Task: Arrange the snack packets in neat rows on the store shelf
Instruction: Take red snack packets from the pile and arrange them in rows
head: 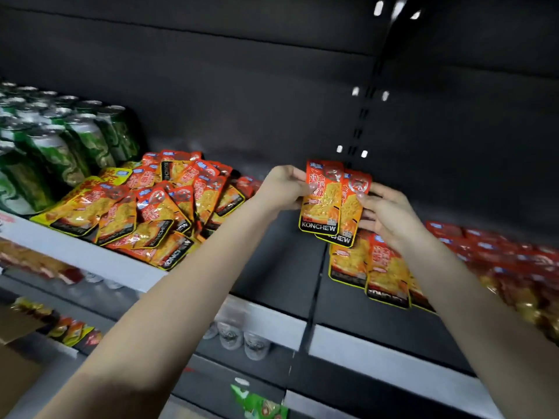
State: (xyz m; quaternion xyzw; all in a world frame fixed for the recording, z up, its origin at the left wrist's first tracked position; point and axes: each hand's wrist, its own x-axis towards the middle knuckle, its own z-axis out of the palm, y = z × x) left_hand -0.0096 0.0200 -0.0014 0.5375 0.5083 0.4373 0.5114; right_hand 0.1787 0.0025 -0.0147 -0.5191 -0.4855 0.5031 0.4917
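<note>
Two orange-red snack packets labelled KONCHEW are held upright and overlapping above the dark shelf. My left hand pinches their left edge, and my right hand grips them from the right side. A loose heap of the same packets lies on the shelf to the left. Below my right hand a few packets lie flat side by side near the shelf front. More red packets lie to the right.
Green drink cans stand in rows at the far left of the shelf. A slotted upright divides the back wall. Lower shelves hold cups and other packets. A green bag shows at the bottom.
</note>
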